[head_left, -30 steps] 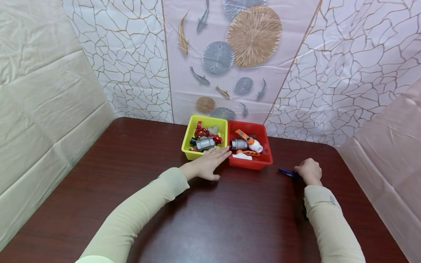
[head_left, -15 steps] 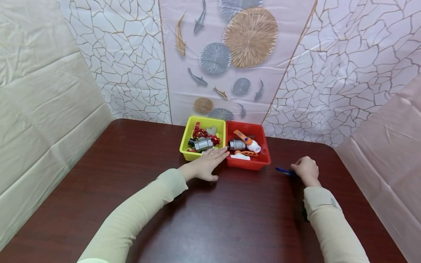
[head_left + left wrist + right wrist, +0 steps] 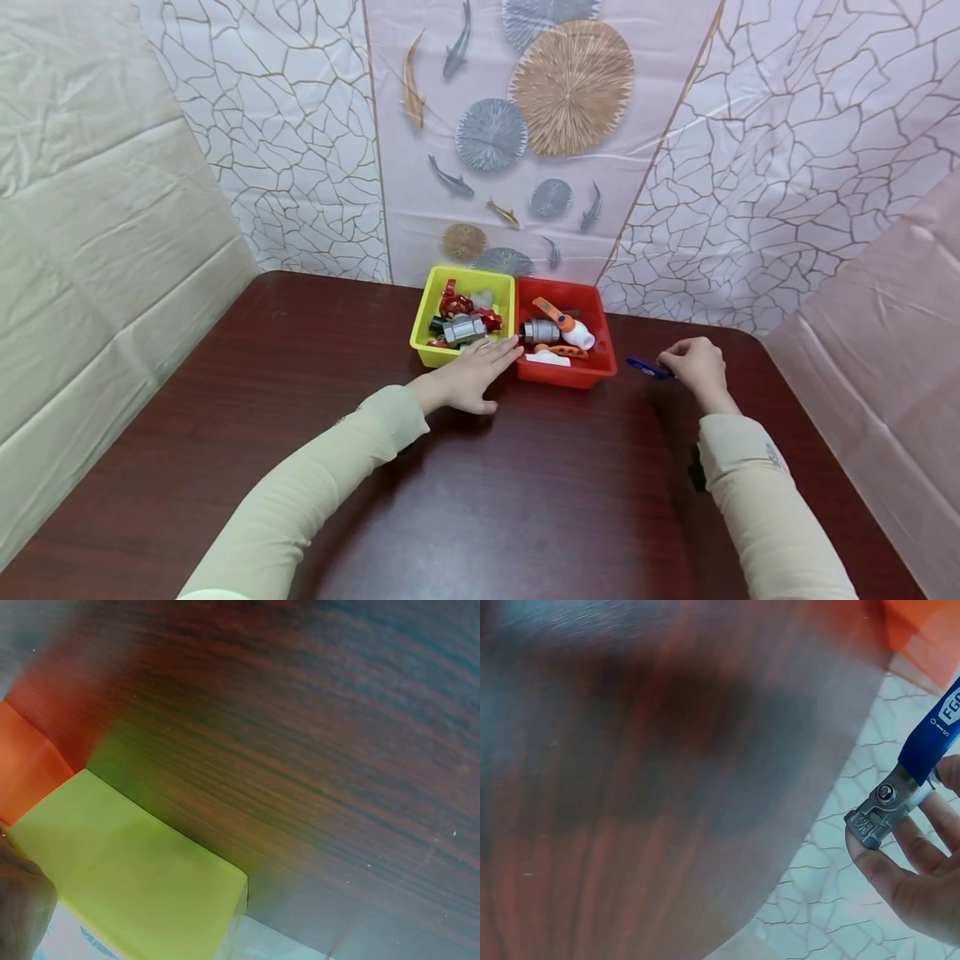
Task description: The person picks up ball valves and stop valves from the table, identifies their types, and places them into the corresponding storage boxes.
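My right hand (image 3: 697, 367) pinches a small metal ball valve (image 3: 881, 801) with a blue lever handle (image 3: 648, 368), to the right of the red bin. In the right wrist view its fingers and thumb curl round the steel body, and lettering shows on the lever. My left hand (image 3: 472, 379) lies with straight fingers at the front of the yellow bin (image 3: 437, 357), fingertips near where it meets the red bin (image 3: 558, 375). Only a dark bit of that hand shows in the left wrist view.
The bins stand side by side against the patterned back wall covering. The yellow one holds a metal valve body (image 3: 465, 330) and red-handled pieces (image 3: 455, 305). In the red one lie a metal valve (image 3: 542, 331), a white and orange valve (image 3: 579, 335) and an orange lever (image 3: 570, 352).
My right hand has moved slightly away from me and lifted, with the blue-handled valve in its fingers. The left hand stays in place at the bins.
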`<state>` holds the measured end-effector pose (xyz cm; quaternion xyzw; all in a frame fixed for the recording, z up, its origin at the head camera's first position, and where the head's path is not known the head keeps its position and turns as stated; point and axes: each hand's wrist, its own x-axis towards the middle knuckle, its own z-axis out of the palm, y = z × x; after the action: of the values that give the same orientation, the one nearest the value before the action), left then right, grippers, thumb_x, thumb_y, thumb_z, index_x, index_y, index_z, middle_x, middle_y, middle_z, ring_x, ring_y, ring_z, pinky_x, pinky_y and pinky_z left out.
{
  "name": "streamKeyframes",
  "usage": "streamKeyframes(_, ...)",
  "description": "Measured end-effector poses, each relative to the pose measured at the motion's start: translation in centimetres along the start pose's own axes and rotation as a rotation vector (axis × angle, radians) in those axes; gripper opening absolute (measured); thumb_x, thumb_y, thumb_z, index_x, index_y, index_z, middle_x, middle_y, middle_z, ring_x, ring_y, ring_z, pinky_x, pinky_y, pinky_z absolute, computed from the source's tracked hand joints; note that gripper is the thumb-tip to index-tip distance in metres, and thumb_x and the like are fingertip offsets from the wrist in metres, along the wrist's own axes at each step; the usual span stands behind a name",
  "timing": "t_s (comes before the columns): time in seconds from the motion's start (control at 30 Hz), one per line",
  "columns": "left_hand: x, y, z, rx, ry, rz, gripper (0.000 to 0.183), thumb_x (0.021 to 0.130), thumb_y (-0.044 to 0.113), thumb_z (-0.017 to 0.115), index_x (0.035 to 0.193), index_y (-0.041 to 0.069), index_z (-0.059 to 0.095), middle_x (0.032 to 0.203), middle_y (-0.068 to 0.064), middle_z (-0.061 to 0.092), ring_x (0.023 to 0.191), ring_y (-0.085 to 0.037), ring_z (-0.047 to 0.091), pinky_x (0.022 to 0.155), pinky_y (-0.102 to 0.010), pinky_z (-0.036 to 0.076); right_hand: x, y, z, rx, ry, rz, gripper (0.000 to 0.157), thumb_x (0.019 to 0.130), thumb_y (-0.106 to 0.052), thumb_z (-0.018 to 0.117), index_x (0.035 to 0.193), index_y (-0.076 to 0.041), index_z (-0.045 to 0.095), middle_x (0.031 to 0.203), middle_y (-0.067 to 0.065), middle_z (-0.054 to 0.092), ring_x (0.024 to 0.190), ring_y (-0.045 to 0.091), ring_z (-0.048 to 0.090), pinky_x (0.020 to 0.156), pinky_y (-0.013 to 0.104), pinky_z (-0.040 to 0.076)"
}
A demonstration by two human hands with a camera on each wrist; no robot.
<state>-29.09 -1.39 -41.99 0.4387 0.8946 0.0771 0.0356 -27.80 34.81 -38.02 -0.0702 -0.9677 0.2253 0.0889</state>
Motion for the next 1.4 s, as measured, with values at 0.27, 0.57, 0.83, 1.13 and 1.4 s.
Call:
streamKeyframes(0.27,0.0,-0.1,0.0,0.005,-0.008,-0.010,0.093,0.082,0.032,0.069,0.152,0.008,0.012,0.160,-0.011,0.007,0.147,-0.023,0.009,0.120,-0.043,0.006,0.6,-2.5,-0.4,0.023,0.026,-0.028,0.027,0.083,-0.021,0.062,0.089,0.004,0.072,0.067,0.012,0.069,0.051,0.012,0.055,0.059,0.035,0.045)
streamKeyframes(0.57,0.0,0.1,-0.1,0.008,-0.004,-0.006,0.093,0.082,0.032,0.069,0.152,0.007,0.013,0.159,-0.012,0.008,0.147,-0.025,0.010,0.120,-0.043,0.006,0.8,-4.9,0.1,0.032,0.037,-0.050,0.028,0.085,-0.022,0.061,0.088,0.004,0.071,0.074,0.018,0.070,0.058,0.023,0.061,0.055,0.033,0.046)
streamKeyframes(0.83,0.0,0.0,-0.1,0.008,-0.014,-0.014,0.094,0.082,0.033,0.069,0.152,0.008,0.012,0.160,-0.011,0.007,0.147,-0.023,0.008,0.120,-0.042,0.005,1.2,-7.3,1.6,0.012,0.078,-0.101,0.028,0.087,-0.020,0.061,0.085,0.006,0.070,0.081,0.022,0.069,0.079,0.035,0.061,0.071,0.047,0.047)
streamKeyframes(1.13,-0.1,0.0,-0.2,0.015,-0.010,-0.012,0.094,0.082,0.033,0.069,0.152,0.008,0.011,0.159,-0.012,0.007,0.147,-0.024,0.009,0.120,-0.043,0.004,1.8,-9.7,2.9,-0.012,0.088,-0.117,0.026,0.089,-0.020,0.058,0.082,0.003,0.068,0.078,0.020,0.068,0.078,0.034,0.060,0.073,0.046,0.048)
streamKeyframes(1.4,0.1,0.0,0.1,0.008,-0.017,-0.013,0.094,0.082,0.033,0.068,0.152,0.008,0.011,0.160,-0.010,0.005,0.148,-0.022,0.006,0.120,-0.043,0.003,2.0,-10.7,4.2,-0.015,0.043,-0.123,0.026,0.090,-0.020,0.059,0.085,0.004,0.069,0.081,0.019,0.068,0.077,0.031,0.059,0.071,0.043,0.049)
